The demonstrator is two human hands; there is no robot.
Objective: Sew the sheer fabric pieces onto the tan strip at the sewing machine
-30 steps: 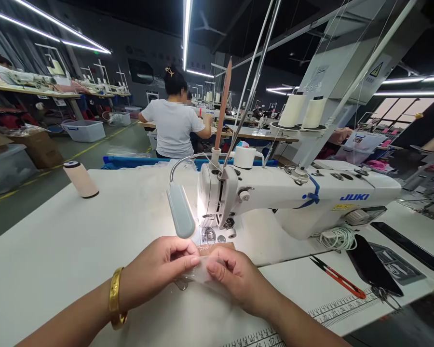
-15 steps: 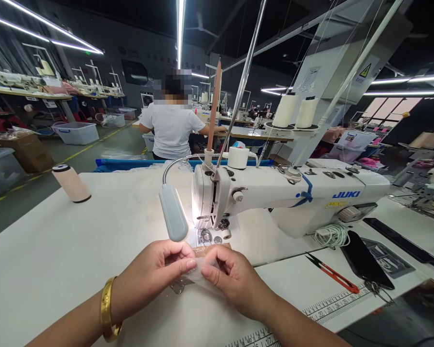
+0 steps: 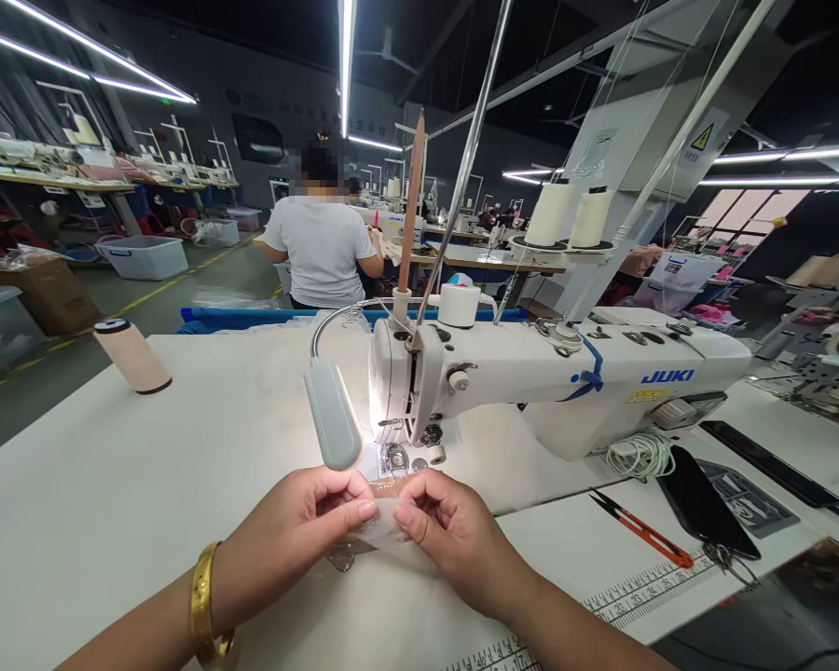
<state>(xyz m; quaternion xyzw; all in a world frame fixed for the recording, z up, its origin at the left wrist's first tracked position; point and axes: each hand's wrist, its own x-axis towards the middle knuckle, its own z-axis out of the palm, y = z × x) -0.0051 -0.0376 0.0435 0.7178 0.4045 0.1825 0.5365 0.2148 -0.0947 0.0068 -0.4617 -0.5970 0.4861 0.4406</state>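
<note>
A white sewing table (image 3: 146,485) is spreading below the camera, and a JUKI sewing machine (image 3: 566,382) is standing on it, its needle end lying just beyond the hands. The left hand (image 3: 322,514) and the right hand (image 3: 456,529) are reaching in from the near side, and a grey lamp head (image 3: 334,417) is hanging just beyond the left hand. Between the two hands, in front of the needle area, a translucent sheet (image 3: 383,529) is spanning from pinch to pinch: each thumb is pressing it against a curled forefinger, so both grips are closing on it. A brown strip (image 3: 390,487) is showing just behind the sheet, near the presser foot (image 3: 395,458).

The sheet is looking light, thin and limp, probably slick and apt to crease or slide, so its opposite edges are seeming the surest places to pinch.

The fingers are hiding both held edges. Glare is blurring the sheet's outline, leaving it unclear whether this is plastic film or sheer cloth, and whether it is joining the brown strip. A shiny rounded piece (image 3: 342,559) below the left hand is proving too small to identify, and the frame is cutting off both forearms
</note>
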